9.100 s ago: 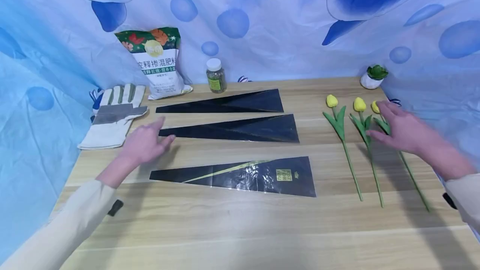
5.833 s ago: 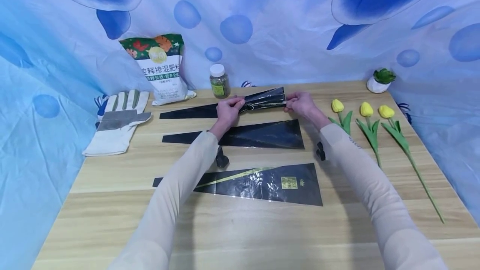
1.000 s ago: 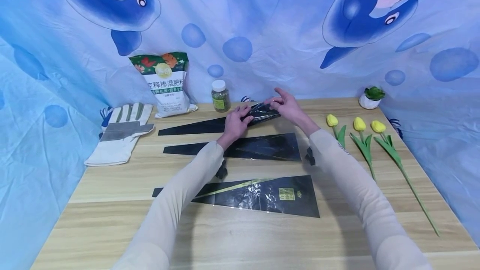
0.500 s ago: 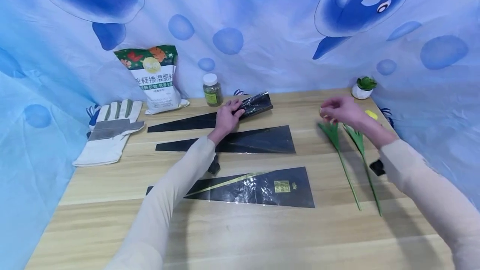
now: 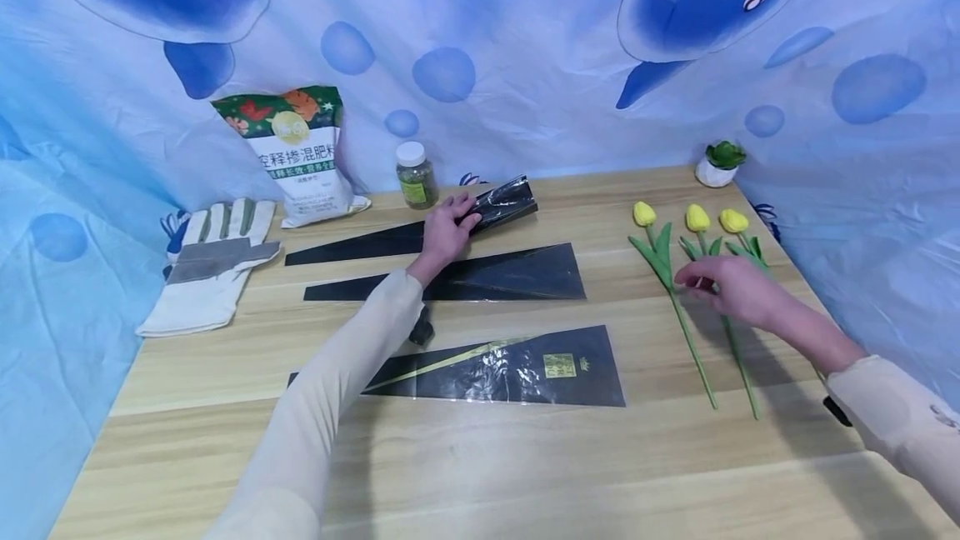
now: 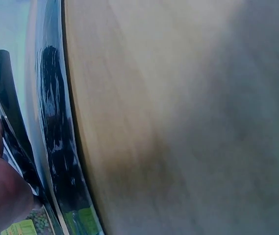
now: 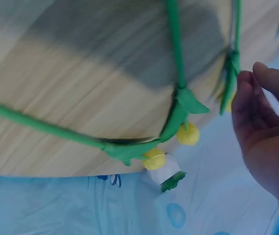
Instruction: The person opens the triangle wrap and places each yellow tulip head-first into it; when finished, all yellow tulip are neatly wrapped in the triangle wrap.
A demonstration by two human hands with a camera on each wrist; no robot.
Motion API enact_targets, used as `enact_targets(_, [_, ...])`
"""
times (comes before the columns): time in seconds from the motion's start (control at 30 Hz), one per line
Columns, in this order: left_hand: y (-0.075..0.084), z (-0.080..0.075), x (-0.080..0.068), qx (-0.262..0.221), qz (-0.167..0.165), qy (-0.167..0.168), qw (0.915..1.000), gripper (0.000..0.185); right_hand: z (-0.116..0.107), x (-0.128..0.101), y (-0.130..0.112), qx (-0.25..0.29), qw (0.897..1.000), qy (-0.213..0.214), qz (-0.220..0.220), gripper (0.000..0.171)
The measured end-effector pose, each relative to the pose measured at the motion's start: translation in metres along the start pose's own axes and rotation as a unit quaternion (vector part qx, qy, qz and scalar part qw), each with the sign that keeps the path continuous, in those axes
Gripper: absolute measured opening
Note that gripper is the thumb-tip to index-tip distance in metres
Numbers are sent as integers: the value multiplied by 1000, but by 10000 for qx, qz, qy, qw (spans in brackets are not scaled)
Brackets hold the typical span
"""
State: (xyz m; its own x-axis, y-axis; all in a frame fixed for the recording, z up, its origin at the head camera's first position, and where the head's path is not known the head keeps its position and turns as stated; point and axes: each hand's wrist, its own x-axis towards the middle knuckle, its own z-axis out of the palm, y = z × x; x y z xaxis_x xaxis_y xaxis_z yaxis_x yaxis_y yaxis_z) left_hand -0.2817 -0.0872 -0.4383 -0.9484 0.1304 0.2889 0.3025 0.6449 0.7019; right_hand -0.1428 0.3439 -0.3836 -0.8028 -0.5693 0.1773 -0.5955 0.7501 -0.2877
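My left hand point(image 5: 454, 225) grips the far black plastic sleeve point(image 5: 504, 201) at the back of the wooden table point(image 5: 525, 473), and the sleeve's wide end is bunched up and lifted. The left wrist view shows that hand point(image 6: 2, 186) against the sleeve's glossy folds point(image 6: 56, 137). My right hand point(image 5: 697, 283) hovers low over the stems of three yellow tulips point(image 5: 697, 218) lying at the right. Its fingers are loosely bent and point toward the left tulip's stem point(image 5: 686, 332). In the right wrist view the fingers point(image 7: 257, 98) are beside a green stem point(image 7: 231, 68), holding nothing.
Two more black sleeves lie flat: the middle one point(image 5: 487, 277) and the near one with a gold label point(image 5: 517, 367). A work glove point(image 5: 210, 261), a fertiliser bag point(image 5: 296, 152) and a jar point(image 5: 415, 176) stand at the back left. A small potted plant point(image 5: 716, 163) sits back right.
My right hand has let go of the far sleeve and moved right, then dropped from the tulip heads to their stems. The left hand still holds the sleeve.
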Motion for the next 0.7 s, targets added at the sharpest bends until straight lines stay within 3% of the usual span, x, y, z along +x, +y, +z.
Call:
enact_targets(0.1, [0,1,0,15,-30,-7,10000,39,5,-1,4,-383,9972,136,-621,32])
enact_targets(0.2, [0,1,0,55,-37,-24,10000,39,8,-1,7,-528,9947,120,-869,35])
enact_targets(0.7, [3,6,0,157,5,-41,9999,39,10,3,10,-443,9952,-164,-856,35])
